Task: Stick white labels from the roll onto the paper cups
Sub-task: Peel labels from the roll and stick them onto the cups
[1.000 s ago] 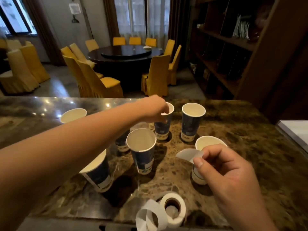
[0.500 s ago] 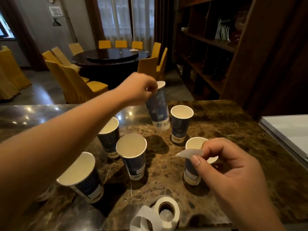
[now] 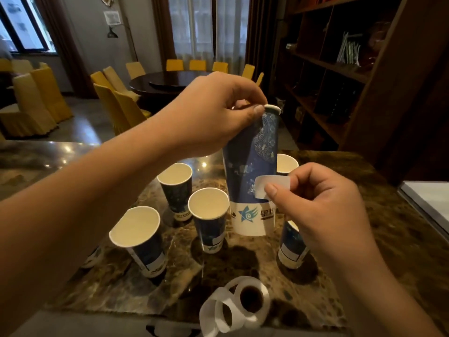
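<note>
Your left hand (image 3: 209, 113) is pinching the rim of a blue paper cup (image 3: 251, 166), thumb and curled fingers closed on the lip, and is holding it in the air above the marble table (image 3: 364, 239). The cup is hanging almost upright, its long axis running top to bottom with the mouth up and tipping slightly away to the right, and the white band with the star logo is sitting at the bottom, facing you.

Your right hand (image 3: 323, 203) is pinching a white label (image 3: 272, 184) between thumb and forefinger, the other fingers curling in behind. The label is lying lengthwise across, its long edge roughly level, right against the lower blue part of the cup just above the white band; whether it is already touching the cup wall is hard to tell from here.

Below the raised cup, five more cups are standing mouth-up on the table: one at near left (image 3: 139, 239), one in the middle (image 3: 209, 222), one behind it to the left (image 3: 176, 188), one far right (image 3: 286, 164) peeking out behind the held cup, and one (image 3: 291, 249) partly hidden under your right wrist. The near-left, middle and right-hand ones are each showing a pale patch low on the side.

The label roll (image 3: 250, 297) is lying on its side at the near edge, with a loose strip (image 3: 216, 312) curling off to its left.
</note>
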Tool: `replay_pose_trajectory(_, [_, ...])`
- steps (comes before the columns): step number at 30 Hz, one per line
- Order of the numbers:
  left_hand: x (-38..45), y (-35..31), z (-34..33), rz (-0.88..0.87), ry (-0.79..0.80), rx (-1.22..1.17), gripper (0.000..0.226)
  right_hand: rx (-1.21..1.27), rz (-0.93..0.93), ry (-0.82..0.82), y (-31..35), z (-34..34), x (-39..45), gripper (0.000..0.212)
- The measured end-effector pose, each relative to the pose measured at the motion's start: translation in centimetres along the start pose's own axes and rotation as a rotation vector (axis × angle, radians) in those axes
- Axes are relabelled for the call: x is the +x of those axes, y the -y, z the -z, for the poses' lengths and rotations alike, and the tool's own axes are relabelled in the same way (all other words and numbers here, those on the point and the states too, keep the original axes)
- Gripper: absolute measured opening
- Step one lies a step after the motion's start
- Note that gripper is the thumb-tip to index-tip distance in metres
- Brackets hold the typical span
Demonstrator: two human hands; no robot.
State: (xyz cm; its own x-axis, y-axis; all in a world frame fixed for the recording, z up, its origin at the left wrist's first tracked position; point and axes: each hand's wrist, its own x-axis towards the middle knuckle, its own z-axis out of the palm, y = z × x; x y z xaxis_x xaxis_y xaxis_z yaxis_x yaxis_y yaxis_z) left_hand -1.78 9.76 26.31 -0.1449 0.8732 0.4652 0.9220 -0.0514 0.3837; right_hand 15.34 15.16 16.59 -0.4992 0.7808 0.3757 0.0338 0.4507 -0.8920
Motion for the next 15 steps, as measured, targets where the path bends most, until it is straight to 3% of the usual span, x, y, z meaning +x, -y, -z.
replay_pose_trajectory(5, [-1.0, -0.3, -0.3, 0.038, 0.017, -0.046, 0.021, 0.034, -0.034, -0.024, -0.5, -0.5, -0.6, 0.022])
replay_pose_trajectory(11, [-1.3, -0.6, -0.3, 0.025, 0.066, -0.085, 0.024, -0.095, -0.066, -0.002, -0.4, -0.1, -1.1, 0.026])
replay_pose_trajectory(15, [-1.2, -0.6, 0.3, 0.014, 0.126, -0.143, 0.024, -0.240, -0.060, 0.010, -0.6, 0.5, -0.9, 0.044])
